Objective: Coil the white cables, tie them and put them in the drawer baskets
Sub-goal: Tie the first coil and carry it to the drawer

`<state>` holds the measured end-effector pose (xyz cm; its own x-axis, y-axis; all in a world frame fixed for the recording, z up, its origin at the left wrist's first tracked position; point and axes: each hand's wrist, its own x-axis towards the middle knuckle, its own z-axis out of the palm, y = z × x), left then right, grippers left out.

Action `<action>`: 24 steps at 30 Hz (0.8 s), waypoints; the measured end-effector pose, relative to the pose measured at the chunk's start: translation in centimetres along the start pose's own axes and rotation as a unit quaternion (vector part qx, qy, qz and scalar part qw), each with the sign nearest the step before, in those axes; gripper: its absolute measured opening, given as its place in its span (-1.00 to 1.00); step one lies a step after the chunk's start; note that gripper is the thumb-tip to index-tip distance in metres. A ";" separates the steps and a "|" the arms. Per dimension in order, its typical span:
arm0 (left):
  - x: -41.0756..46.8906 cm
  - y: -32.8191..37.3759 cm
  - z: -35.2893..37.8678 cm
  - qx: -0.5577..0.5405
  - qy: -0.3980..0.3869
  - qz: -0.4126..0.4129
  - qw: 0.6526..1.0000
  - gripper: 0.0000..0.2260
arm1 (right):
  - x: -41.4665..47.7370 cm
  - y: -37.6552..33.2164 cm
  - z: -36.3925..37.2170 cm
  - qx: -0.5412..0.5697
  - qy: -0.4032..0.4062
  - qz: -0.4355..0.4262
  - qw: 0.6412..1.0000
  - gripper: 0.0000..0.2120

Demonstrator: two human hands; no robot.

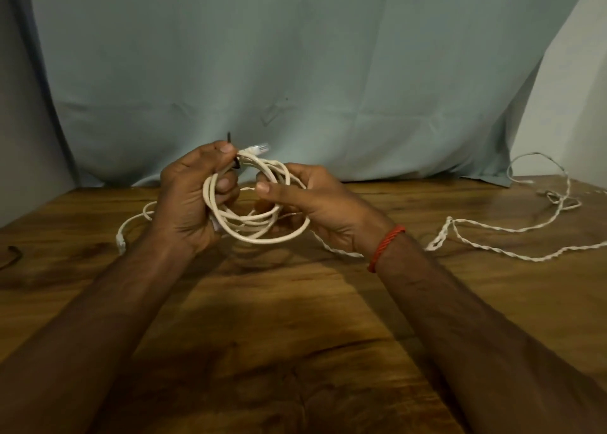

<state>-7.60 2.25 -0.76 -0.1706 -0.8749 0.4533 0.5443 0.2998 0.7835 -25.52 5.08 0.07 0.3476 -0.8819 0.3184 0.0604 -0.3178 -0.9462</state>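
A coiled white cable (pixel 262 233) hangs between both hands above the wooden table (pixel 295 318). My left hand (pixel 190 203) grips the coil's left side, thumb and finger pinching a thin black tie (pixel 234 166) at the top beside a clear plug (pixel 259 147). My right hand (pixel 312 203) holds the coil's right side. One loose end of a white cable (pixel 123 236) lies on the table to the left. A twisted white cable (pixel 492 233) sprawls over the table's right side. No drawer basket is in view.
A pale blue cloth (pixel 295 72) hangs behind the table. A dark thin object (pixel 13 253) lies at the left edge of the table. A red thread band (pixel 386 246) circles my right wrist.
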 end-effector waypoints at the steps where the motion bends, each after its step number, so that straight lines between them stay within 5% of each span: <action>1: 0.0 0.0 0.1 -0.006 0.008 0.003 1.000 -0.92 | 0.3 0.2 0.0 0.001 0.017 -0.011 1.000 -0.88; 12: -0.6 -1.4 2.3 0.003 0.115 -0.028 0.993 -0.88 | 1.3 2.8 1.5 -0.189 0.211 -0.127 0.951 -0.77; 16: -0.6 -1.8 2.2 0.026 0.117 -0.067 0.991 -0.82 | 1.0 2.8 1.4 -0.262 0.215 -0.169 0.926 -0.76; 24: -0.8 -2.1 2.3 0.131 0.146 0.029 0.980 -0.76 | 0.5 2.0 1.5 -0.242 0.182 -0.166 0.938 -0.75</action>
<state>-10.50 3.19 -1.79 0.1170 -0.9132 0.3903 0.3106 0.4069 0.8590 -23.77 4.53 -1.69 0.0360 -0.7391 0.6726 -0.3541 -0.6388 -0.6830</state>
